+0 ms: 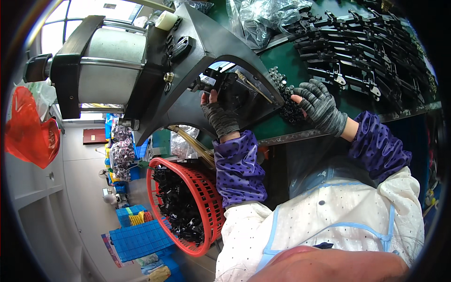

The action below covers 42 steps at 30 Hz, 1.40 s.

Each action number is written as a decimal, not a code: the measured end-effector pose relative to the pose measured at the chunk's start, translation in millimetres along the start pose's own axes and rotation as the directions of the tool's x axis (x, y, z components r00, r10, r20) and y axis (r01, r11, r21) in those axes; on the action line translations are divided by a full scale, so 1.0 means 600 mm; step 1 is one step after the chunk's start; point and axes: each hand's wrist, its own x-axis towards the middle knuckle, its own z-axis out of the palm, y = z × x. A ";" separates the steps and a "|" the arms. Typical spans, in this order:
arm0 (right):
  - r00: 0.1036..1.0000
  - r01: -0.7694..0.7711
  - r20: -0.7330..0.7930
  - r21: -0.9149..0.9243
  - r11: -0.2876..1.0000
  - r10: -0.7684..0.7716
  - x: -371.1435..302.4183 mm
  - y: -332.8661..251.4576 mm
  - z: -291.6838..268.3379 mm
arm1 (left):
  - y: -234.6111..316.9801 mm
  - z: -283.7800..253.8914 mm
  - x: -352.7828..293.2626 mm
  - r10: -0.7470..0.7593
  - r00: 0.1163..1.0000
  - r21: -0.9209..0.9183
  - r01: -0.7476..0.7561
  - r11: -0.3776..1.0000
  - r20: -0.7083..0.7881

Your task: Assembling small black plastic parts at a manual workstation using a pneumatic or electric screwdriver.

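Observation:
My left hand (220,115), in a grey striped fingerless glove, reaches into the opening of a dark metal press (206,42). Its bare fingertips are closed at the lower edge of a black metal part (224,81) under the press head. Where that part ends and the press tooling begins is hard to make out. My right hand (322,107), gloved alike, hovers with curled fingers at a heap of small silvery and black metal pieces (289,105) on the green bench. Its fingertips are drawn together, and whatever lies between them is too small to name.
Rows of long black metal assemblies (357,51) cover the bench at the far right. Clear plastic bags (268,19) lie behind the press. A red plastic basket (213,207) full of black parts stands lower left. A red bag (33,129) hangs at the far left.

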 end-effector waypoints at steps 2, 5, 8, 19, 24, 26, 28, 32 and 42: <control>1.000 0.008 0.004 -0.002 1.000 -0.008 -0.002 0.000 0.001 | 0.004 0.002 -0.006 0.010 1.000 0.029 -0.009 1.000 -0.012; 1.000 0.010 0.017 -0.002 1.000 -0.010 -0.002 -0.003 -0.002 | 0.006 -0.012 0.000 0.021 0.998 0.052 -0.024 0.998 0.057; 0.999 0.012 0.038 0.005 1.000 -0.013 0.001 -0.006 -0.006 | 0.003 -0.018 -0.021 0.074 0.996 0.107 -0.078 0.991 0.045; 0.975 0.065 -0.201 -0.165 0.984 -0.098 0.019 -0.050 -0.035 | -0.038 0.020 -0.180 0.070 0.917 0.511 -0.281 0.813 0.394; 1.000 0.026 0.021 -0.308 0.951 -0.020 -0.023 -0.052 -0.091 | -0.073 0.068 -0.232 -0.399 0.771 0.404 0.201 0.892 0.497; 0.999 0.001 0.052 -0.334 0.943 0.017 -0.049 -0.042 -0.110 | -0.085 0.092 -0.234 -0.587 0.625 0.460 0.377 0.804 0.514; 0.996 -0.030 0.073 -0.355 0.934 0.059 -0.062 -0.028 -0.121 | -0.085 0.117 -0.238 -0.623 0.557 0.491 0.388 0.780 0.549; 0.940 -0.216 0.185 -0.332 0.918 0.287 -0.073 0.005 -0.127 | -0.100 0.134 -0.235 -0.468 0.507 0.663 -0.324 0.675 0.724; 0.982 -0.177 0.024 -0.209 0.962 0.185 -0.069 -0.005 -0.145 | -0.113 0.144 -0.234 -0.137 0.286 0.311 -0.924 0.225 0.948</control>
